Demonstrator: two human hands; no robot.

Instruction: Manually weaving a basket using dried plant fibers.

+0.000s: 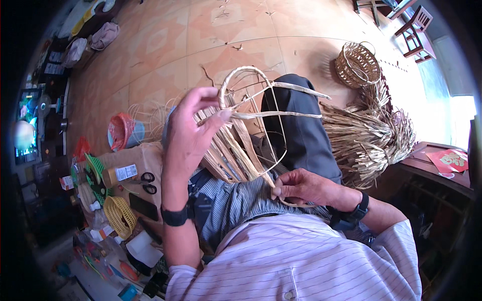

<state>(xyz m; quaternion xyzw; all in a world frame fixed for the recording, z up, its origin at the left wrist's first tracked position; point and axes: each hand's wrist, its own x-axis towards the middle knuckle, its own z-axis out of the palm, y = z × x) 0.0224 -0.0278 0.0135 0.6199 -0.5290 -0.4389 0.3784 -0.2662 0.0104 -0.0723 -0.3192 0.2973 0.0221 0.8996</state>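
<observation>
A half-woven basket (233,155) rests on my lap, with flat dried plant strips wound over part of its thin wire frame (279,133). Its arched handle (232,75) is wrapped in the same pale strip. My left hand (198,118) grips the basket at the foot of the handle, thumb pressed on the rim. Two loose strip ends (296,115) stick out to the right from there, over my knee. Low on the basket's right side, my right hand (309,188) pinches a dried plant strip (269,181) between thumb and fingers; its tail curls beneath the hand.
A large bundle of dried stalks (366,138) lies right of my knee, below a finished-looking woven basket (358,65). At left, a covered surface holds scissors (148,183), a dark phone (143,206) and a yellow plastic basket (119,216). A bucket (131,131) stands beyond it.
</observation>
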